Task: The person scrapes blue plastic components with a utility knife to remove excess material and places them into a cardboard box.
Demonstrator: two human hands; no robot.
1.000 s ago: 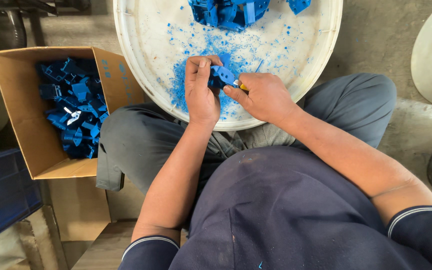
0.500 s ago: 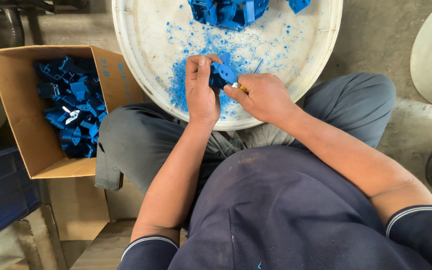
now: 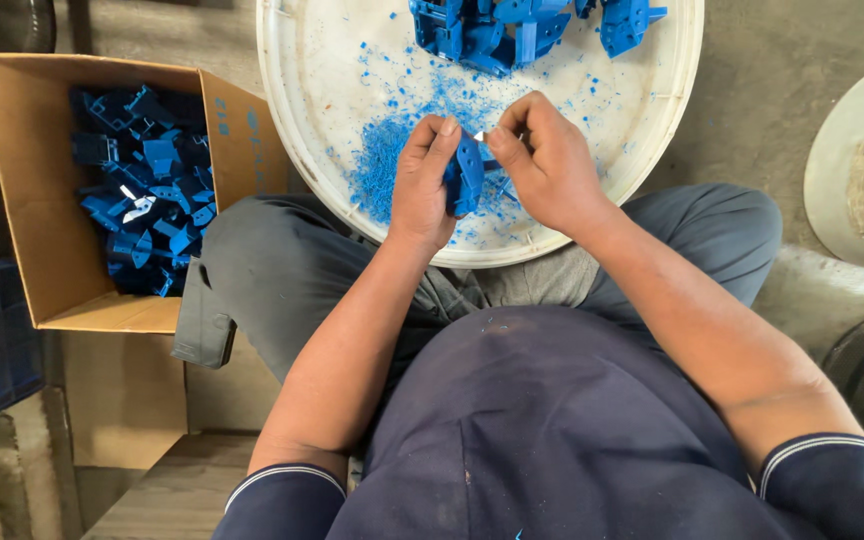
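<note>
A cardboard box (image 3: 47,290) of blue plastic parts (image 3: 137,190) sits off the tray's left edge. Over the white tray (image 3: 322,190), near its front rim, the left hand (image 3: 422,185) clamps a blue part (image 3: 467,175); the right hand (image 3: 552,165) pinches a small blade (image 3: 479,136) against it. A slip could nick the gripping fingers or gouge the part.

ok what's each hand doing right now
left hand: closed on small blue moulded plastic part
right hand: pinched shut on a small pale blade-like tool at that part
</note>
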